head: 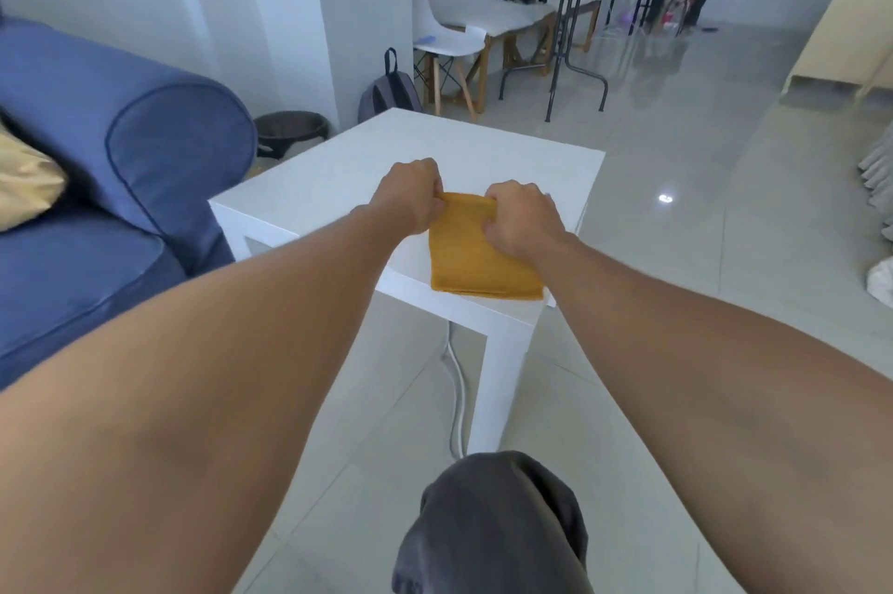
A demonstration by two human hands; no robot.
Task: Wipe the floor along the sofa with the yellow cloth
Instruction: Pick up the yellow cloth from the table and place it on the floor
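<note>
Head view: knee (497, 521) in grey trousers sits lowest in frame, w/ both forearms reaching forward over it to the white side table (338, 187).

Yellow cloth (476, 255) lies folded on the table's near right corner, its near edge almost flush w/ the table edge. Left hand (410, 194) is closed, pinching the cloth's far left corner; right hand (519, 219) is closed too, fingers curled over the far right corner. Far edge looks slightly raised, rest flat on the top. So cloth is gripped but not yet off the table; floor wiping not begun, I'd judge.

Blue sofa (96, 168) stands to the left, its arm just beside the table's left edge. Grey tiled floor (676, 207) is glossy w/ a light glare.

Risks, as I read it:
- Grip is on corners only, so lifting may let the folds drop open & the cloth trail or slip from one hand.
- White cable (454, 390) runs on the floor by the near table leg; getting down there could snag it w/ knee or cloth.
- Gap btw sofa & table looks narrow, so an elbow may knock the table.
- Shiny tile may be slippery when kneeling.
</note>
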